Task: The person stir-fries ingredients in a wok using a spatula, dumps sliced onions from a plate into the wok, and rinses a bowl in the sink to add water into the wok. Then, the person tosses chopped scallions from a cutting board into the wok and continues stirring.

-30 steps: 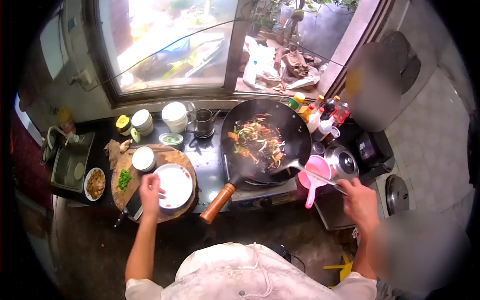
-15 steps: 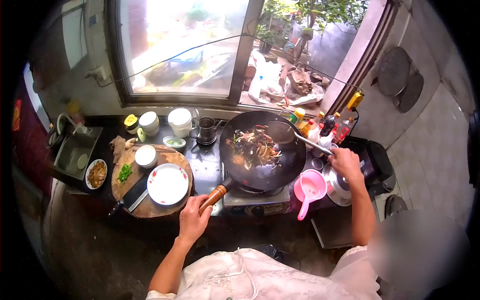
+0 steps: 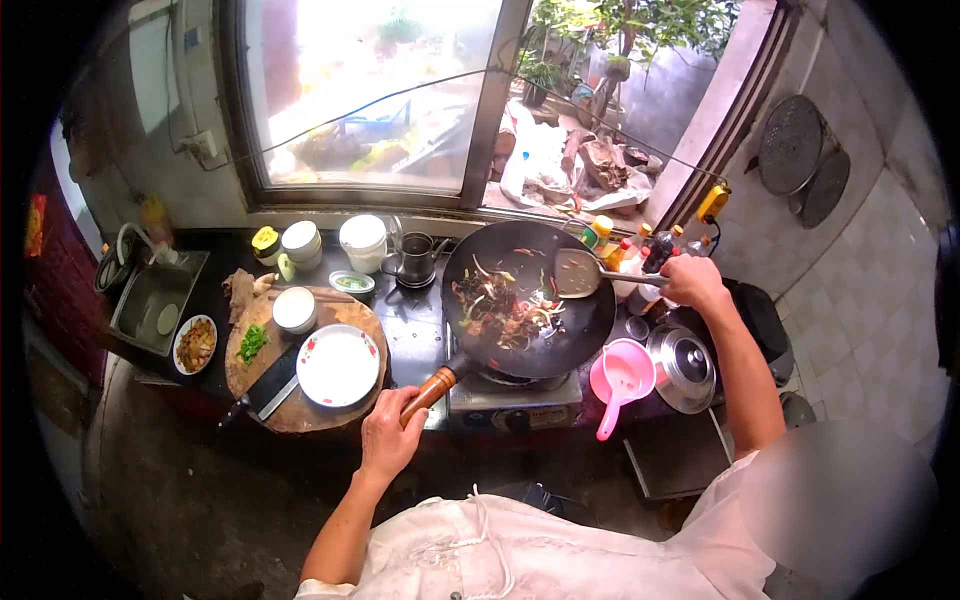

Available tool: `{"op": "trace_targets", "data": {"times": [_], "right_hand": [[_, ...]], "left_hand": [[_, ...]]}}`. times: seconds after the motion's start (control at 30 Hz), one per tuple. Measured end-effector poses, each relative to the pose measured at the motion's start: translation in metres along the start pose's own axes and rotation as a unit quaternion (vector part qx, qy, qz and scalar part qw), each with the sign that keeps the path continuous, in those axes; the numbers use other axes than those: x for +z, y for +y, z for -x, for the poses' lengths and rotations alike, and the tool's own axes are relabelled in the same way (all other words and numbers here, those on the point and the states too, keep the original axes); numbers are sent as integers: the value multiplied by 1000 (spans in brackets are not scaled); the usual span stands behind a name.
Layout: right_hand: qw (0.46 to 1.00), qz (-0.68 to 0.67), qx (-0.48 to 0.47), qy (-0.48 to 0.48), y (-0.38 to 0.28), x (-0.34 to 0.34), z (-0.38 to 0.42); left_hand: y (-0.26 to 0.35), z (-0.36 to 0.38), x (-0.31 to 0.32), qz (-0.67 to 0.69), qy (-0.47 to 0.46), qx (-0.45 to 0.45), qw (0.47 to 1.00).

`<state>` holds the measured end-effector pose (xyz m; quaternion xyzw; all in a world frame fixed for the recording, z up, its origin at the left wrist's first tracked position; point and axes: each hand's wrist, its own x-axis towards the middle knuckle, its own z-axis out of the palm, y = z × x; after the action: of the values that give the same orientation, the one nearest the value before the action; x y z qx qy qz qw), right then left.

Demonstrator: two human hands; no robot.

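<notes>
Left hand (image 3: 388, 438) is gripping the wok (image 3: 528, 300) handle on the burner, right hand (image 3: 690, 282) fingers are clamping the ladle (image 3: 578, 273). Tossing too hard is probably risking stir-fry (image 3: 503, 303) spilling onto the desk (image 3: 410, 335).

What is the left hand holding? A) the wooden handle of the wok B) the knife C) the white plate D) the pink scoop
A: the left hand is wrapped around the wooden handle of the wok, away from the white plate beside it.

Sunlit window (image 3: 370, 100), tiled wall (image 3: 860, 250)
</notes>
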<state>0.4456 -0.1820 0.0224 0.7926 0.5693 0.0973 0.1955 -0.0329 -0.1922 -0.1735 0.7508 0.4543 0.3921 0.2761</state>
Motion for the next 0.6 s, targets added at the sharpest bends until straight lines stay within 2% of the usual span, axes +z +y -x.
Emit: {"op": "trace_targets", "data": {"times": [0.07, 0.13, 0.17, 0.23, 0.3, 0.4, 0.43, 0.5, 0.6], "right_hand": [[999, 12, 1, -33, 1, -1, -8], [968, -154, 0, -197, -6, -2, -12], [932, -233, -1, -277, -11, -1, -11], [880, -365, -39, -302, -35, 38, -12], [811, -481, -19, -332, -61, 71, -4], [708, -641, 6, -296, -74, 119, 8], [705, -654, 12, -273, -77, 120, 17], [737, -633, 32, -236, -74, 102, 36], [871, -486, 23, -65, -78, 92, 60]], "left_hand": [[1, -2, -1, 2, -1, -1, 1000], [-1, -1, 1, 3, 4, 4, 1000], [-2, -2, 2, -24, 8, 24, 999], [-2, -4, 4, -76, 16, 63, 995], [5, -8, 6, -145, 23, 110, 983], [13, -12, 6, -188, 4, 157, 970], [13, -15, 6, -194, 2, 164, 967], [12, -18, 11, -203, -7, 180, 962], [15, -23, 18, -228, -13, 184, 956]]}}
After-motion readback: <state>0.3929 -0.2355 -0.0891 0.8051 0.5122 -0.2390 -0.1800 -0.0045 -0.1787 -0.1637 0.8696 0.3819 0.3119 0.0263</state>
